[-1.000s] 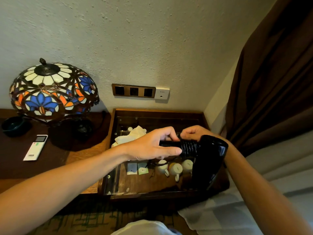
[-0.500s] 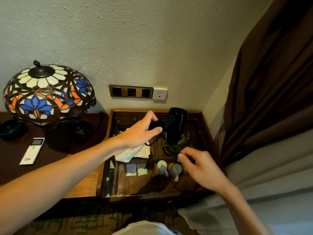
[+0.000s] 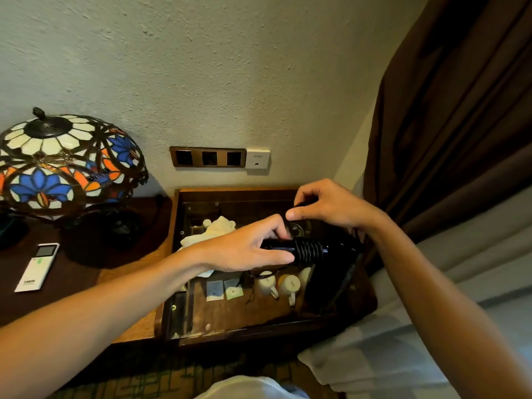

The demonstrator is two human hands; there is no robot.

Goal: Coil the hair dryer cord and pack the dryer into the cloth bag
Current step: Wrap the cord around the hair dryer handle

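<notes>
My left hand point(image 3: 244, 249) grips the handle of the black hair dryer point(image 3: 331, 272), held level above the wooden tray point(image 3: 230, 194). The black cord point(image 3: 308, 250) is wound in tight turns around the handle, just right of my fingers. The dryer's body hangs down at the right, over the tray's right side. My right hand point(image 3: 328, 205) is above the handle, thumb and fingers pinching a dark piece of cord. A crumpled cream cloth bag point(image 3: 213, 228) lies in the tray behind my left hand.
The tray holds two small white jugs point(image 3: 279, 285) and two paper sachets point(image 3: 224, 289). A stained-glass lamp point(image 3: 63, 165) and a white remote point(image 3: 37, 266) stand on the dark table at left. Wall sockets point(image 3: 208, 157) are behind; a brown curtain point(image 3: 449, 110) and bedding at right.
The dryer has come down from upright at the back of the tray to level over it. My right hand rose from near the jugs to above the handle and pinched the cord.
</notes>
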